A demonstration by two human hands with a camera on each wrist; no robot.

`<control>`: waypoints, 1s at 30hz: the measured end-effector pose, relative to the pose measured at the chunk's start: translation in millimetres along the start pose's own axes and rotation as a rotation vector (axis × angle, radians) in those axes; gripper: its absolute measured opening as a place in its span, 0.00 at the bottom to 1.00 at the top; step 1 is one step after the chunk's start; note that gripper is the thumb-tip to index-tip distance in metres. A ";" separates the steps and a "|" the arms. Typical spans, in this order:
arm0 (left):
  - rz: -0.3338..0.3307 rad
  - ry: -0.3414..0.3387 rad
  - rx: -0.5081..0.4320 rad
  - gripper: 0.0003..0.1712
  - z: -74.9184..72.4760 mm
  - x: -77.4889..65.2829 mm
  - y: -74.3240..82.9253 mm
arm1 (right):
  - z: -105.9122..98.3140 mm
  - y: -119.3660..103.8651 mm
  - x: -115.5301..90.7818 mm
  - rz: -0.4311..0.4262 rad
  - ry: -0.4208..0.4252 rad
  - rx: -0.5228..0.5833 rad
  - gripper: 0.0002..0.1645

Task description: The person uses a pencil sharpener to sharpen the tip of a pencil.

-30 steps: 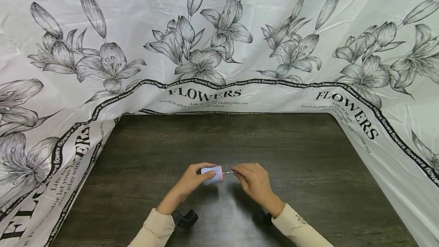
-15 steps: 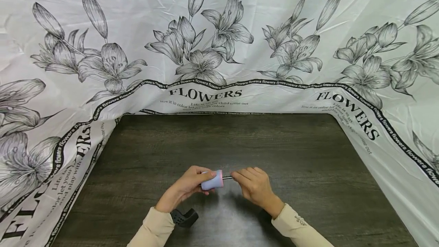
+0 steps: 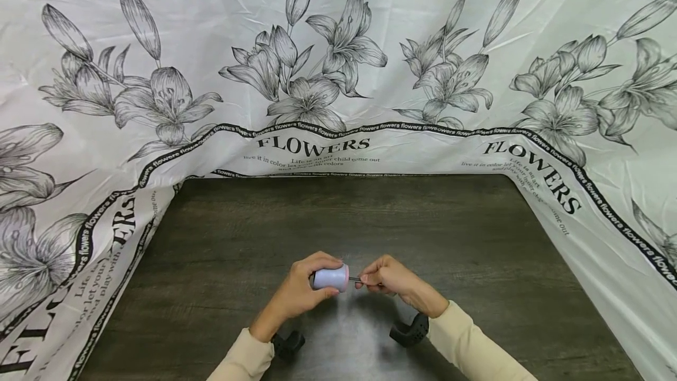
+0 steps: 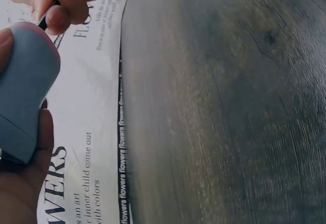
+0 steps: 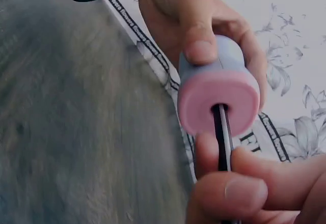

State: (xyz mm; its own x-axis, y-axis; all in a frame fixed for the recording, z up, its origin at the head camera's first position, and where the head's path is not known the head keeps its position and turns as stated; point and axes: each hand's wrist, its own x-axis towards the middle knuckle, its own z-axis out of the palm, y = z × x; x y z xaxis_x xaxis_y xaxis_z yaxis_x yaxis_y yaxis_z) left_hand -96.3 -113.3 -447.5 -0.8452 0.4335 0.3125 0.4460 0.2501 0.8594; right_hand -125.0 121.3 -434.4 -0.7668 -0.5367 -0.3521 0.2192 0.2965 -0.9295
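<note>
My left hand (image 3: 298,290) grips a lavender pencil sharpener (image 3: 330,278) held on its side above the table, thumb along the near side. In the right wrist view, the sharpener's pink end (image 5: 196,102) has a round hole, with a dark pencil (image 5: 222,140) bearing a pale stripe running into it. My right hand (image 3: 388,275) pinches this pencil close to the pink end between thumb and fingers. The pencil's tip is hidden inside the sharpener. In the left wrist view, the sharpener (image 4: 25,81) shows a thin seam across its body.
Below both hands lies a dark wood-grain table (image 3: 449,222). White cloth (image 3: 349,93) printed with flowers and lettering hangs behind it and along both sides. Black camera mounts (image 3: 409,331) sit at both wrists.
My left hand has turned the sharpener and shifted slightly right, its thumb now lower on the body. My right hand has rolled at the wrist and changed its hold on the pencil.
</note>
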 end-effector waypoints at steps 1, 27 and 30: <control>0.015 0.009 0.026 0.24 0.9 0.3 1.3 | -1.3 -0.4 0.0 0.017 -0.011 0.003 0.14; -0.493 -0.152 -0.373 0.25 -21.1 11.0 -1.4 | 11.9 28.3 13.9 -1.140 0.647 -1.019 0.07; -0.533 -0.186 -0.479 0.27 -22.8 11.0 -2.0 | 12.5 27.4 14.4 -1.214 0.680 -1.054 0.12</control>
State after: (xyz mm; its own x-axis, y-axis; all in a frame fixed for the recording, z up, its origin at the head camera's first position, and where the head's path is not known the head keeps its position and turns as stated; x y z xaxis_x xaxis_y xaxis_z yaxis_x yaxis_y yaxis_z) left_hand -113.2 -128.7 -436.6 -0.8281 0.5094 -0.2338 -0.2244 0.0809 0.9711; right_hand -122.5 111.8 -466.3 -0.3392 -0.5079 0.7918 -0.8632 0.5026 -0.0475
